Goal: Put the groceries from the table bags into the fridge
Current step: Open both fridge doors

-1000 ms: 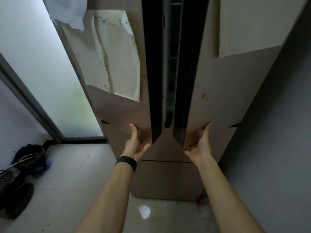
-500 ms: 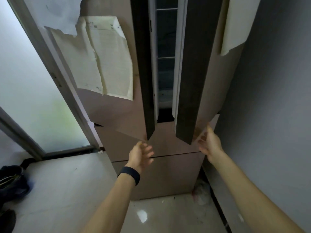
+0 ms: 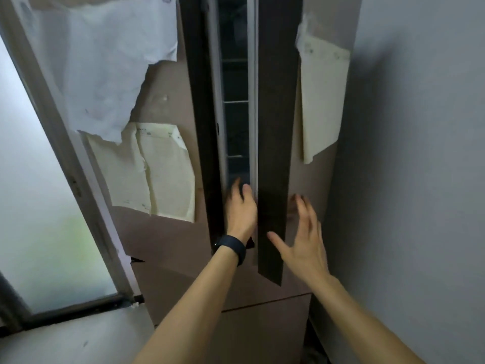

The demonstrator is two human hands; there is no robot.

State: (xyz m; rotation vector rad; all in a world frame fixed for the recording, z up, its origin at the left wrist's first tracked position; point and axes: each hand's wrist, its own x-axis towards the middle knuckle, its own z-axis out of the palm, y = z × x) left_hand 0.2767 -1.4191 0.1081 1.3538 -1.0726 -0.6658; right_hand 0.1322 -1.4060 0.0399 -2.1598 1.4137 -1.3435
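Observation:
A tall brown fridge (image 3: 168,248) fills the middle of the head view. Both upper doors stand slightly ajar, dark edges toward me, and wire shelves (image 3: 235,102) show in the narrow gap. My left hand (image 3: 241,208), with a black band at the wrist, reaches into the gap between the left door (image 3: 199,127) and the right door (image 3: 273,158); its fingertips are blurred. My right hand (image 3: 305,240) is spread open in front of the right door's face, holding nothing. No groceries or bags are in view.
Papers (image 3: 147,172) and a torn white sheet (image 3: 99,74) hang on the left door, another paper (image 3: 322,101) on the right door. A grey wall (image 3: 420,179) stands close on the right. A frosted glass door (image 3: 39,206) is on the left, drawer fronts (image 3: 262,324) below.
Both hands have left the doors' lower corners and risen. My left hand went into the gap between the doors; my right hand came in front of the right door. The view tilted upward.

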